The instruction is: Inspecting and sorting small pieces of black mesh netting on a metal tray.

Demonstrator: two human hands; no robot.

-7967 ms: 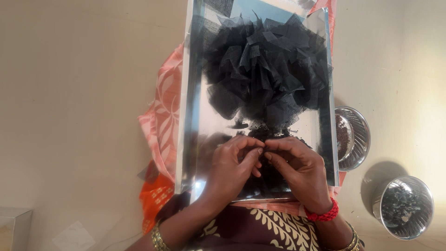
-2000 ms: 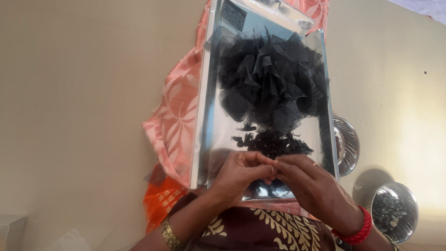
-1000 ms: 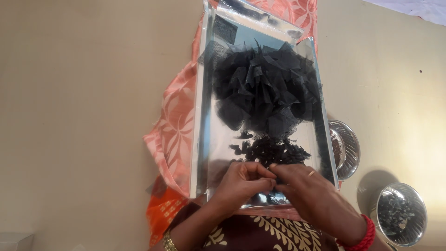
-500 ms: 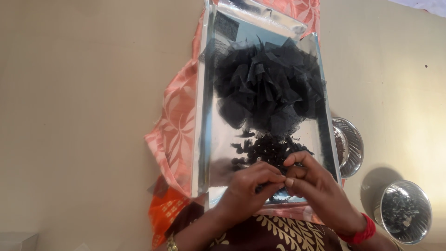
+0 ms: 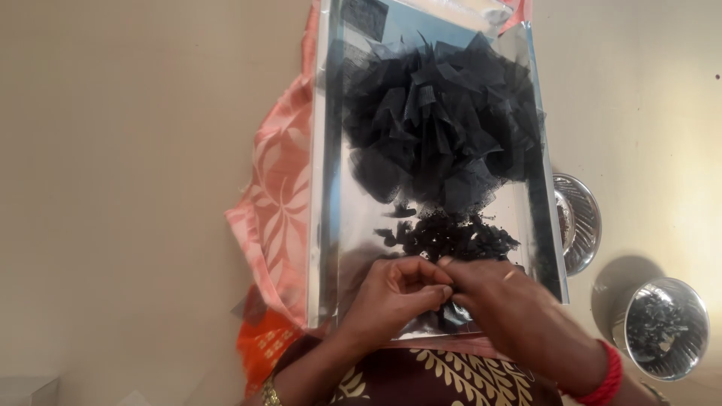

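Both my left hand (image 5: 395, 289) and right hand (image 5: 500, 301) pinch one tiny black piece (image 5: 451, 314). It could slip into the black pile (image 5: 455, 237) if I loosen.

Your left hand (image 5: 395, 293) and right hand (image 5: 505, 304) hide whatever their touching fingertips pinch. At three o'clock, the tray (image 5: 327, 225) covers half the steel bowl (image 5: 577, 222). At six o'clock, the edge cuts your forearms.
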